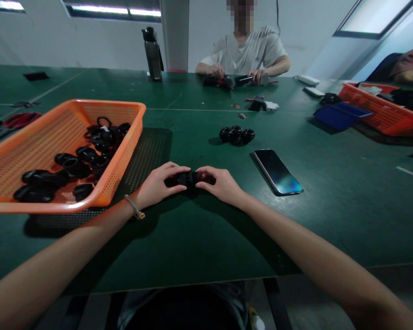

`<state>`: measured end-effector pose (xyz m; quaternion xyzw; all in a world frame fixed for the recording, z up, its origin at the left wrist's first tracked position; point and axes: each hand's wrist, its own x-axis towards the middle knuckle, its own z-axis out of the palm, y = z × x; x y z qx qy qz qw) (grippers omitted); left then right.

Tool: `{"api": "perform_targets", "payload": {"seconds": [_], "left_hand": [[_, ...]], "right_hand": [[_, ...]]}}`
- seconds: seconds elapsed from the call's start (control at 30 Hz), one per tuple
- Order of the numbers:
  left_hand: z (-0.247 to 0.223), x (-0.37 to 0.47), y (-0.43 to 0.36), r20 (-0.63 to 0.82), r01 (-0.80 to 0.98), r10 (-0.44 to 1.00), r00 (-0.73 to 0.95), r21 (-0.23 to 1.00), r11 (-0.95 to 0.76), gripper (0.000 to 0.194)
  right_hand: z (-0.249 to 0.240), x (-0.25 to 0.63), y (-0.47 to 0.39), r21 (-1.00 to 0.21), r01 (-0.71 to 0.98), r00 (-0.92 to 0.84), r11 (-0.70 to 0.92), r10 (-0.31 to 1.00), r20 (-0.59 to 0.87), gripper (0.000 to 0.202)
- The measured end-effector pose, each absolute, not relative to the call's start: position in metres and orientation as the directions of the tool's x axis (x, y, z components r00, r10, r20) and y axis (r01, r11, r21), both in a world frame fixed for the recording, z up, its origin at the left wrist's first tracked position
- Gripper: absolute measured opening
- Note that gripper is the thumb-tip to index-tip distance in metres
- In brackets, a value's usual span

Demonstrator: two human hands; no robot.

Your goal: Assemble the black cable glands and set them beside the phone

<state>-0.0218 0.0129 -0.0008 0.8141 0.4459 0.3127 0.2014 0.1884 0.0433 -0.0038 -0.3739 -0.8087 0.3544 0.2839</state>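
Between my two hands, just above the green table [206,238], is a black ribbed cylindrical fitting [188,178]. My left hand [161,183] pinches its left end between thumb and fingers. At the right end, the fingertips of my right hand [220,183] close on the same piece. My fingers cover parts of it, so its full shape is hidden. Beyond my hands, several similar black round fittings [237,134] sit in a small cluster. To the left, an orange basket [124,176] holds more black fittings [77,162].
A phone [278,172] lies right of my hands. Farther right are a blue tray [340,114] and another orange basket [382,114]. A dark bottle [153,55] stands at the back. Across the table a person [244,50] handles black parts; another person's arm [411,68] shows at far right.
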Motion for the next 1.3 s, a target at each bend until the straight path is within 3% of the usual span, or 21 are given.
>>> {"api": "perform_targets", "payload": {"seconds": [0.2, 0.47, 1.3], "left_hand": [[-0.0020, -0.0221, 0.0130, 0.325, 0.600, 0.855, 0.403, 0.612, -0.515, 0.036], [-0.0008, -0.0217, 0.0127, 0.315, 0.602, 0.861, 0.399, 0.619, -0.505, 0.037], [-0.0007, -0.0221, 0.0132, 0.319, 0.604, 0.856, 0.407, 0.609, -0.514, 0.037]], "right_hand": [[-0.0025, 0.1886, 0.0422, -0.753, 0.438, -0.561, 0.491, 0.804, 0.197, 0.020], [-0.0052, 0.1910, 0.0434, -0.654, 0.442, -0.531, 0.613, 0.767, 0.360, 0.019], [-0.0054, 0.1902, 0.0447, -0.632, 0.470, -0.556, 0.616, 0.763, 0.330, 0.015]]}}
